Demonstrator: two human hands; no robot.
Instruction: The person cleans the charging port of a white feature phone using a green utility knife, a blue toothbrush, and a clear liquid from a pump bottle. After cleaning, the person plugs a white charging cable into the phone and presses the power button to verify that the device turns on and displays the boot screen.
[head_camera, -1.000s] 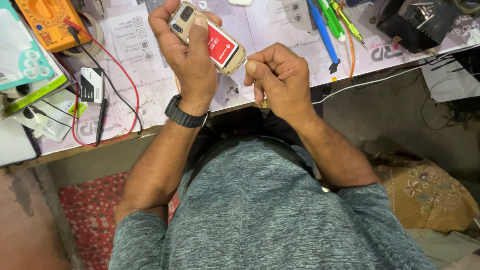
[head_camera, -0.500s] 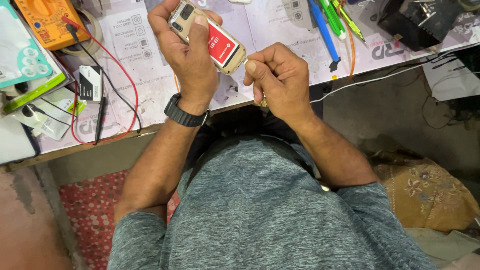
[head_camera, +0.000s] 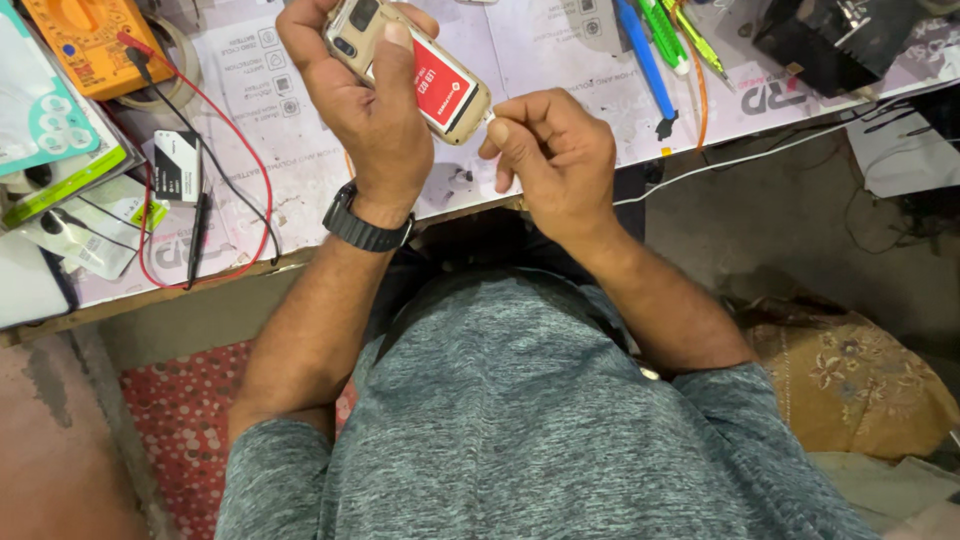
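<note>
Phone (head_camera: 405, 65), back open, red battery showing, gripped in left hand (head_camera: 365, 110); shifted slightly up-left. Right hand (head_camera: 550, 160) pinched narrow at phone's lower end, contact kept; pinched item unclear.

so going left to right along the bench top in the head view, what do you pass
orange multimeter → small black and white battery → left hand holding the gold phone → right hand → blue pen → green screwdriver → black box
</note>
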